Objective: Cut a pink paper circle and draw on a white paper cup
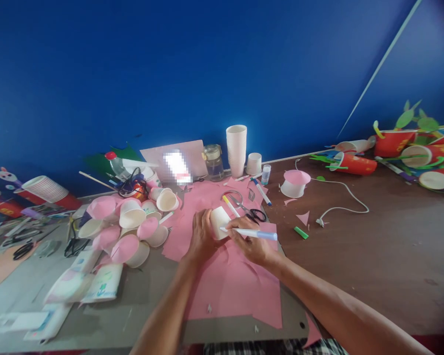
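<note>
My left hand (201,232) is wrapped around a white paper cup (219,220), tilted above the pink paper (225,291). In my right hand (253,246) is a white marker with a pale blue end (259,233), its tip at the cup's side. Whether the tip touches the cup, I cannot tell. Just beyond my hands lie scissors with black handles (257,215) and a marker with a yellow end (229,204). A white cup with a pink paper disc on top (295,184) stands to the right.
Several white cups with pink paper (128,251) cluster at left. At the back stand a tall stack of cups (237,150), a glass jar (213,161) and a glue stick (266,174). A white cable (350,192) and red cups (355,163) lie at right.
</note>
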`<control>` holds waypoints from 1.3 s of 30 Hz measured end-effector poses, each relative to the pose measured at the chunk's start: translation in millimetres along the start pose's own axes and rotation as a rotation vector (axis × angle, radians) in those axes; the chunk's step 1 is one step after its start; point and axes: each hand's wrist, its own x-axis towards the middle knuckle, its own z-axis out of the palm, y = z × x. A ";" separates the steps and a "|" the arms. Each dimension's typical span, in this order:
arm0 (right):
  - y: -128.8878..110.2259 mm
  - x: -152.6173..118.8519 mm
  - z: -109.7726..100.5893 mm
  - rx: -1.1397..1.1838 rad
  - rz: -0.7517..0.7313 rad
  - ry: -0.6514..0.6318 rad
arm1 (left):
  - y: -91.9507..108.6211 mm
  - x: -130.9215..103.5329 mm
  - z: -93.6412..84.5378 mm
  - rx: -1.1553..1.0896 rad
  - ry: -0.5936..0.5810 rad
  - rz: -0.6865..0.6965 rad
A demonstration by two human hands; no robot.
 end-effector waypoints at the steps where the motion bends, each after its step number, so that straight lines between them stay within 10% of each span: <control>1: -0.4 0.1 0.7 -0.011 -0.002 -0.003 | 0.2 0.0 -0.3 -0.001 -0.004 0.000; 39: 3.2 3.1 -5.9 0.006 0.043 -0.020 | -0.9 -0.6 -0.3 0.002 -0.023 -0.010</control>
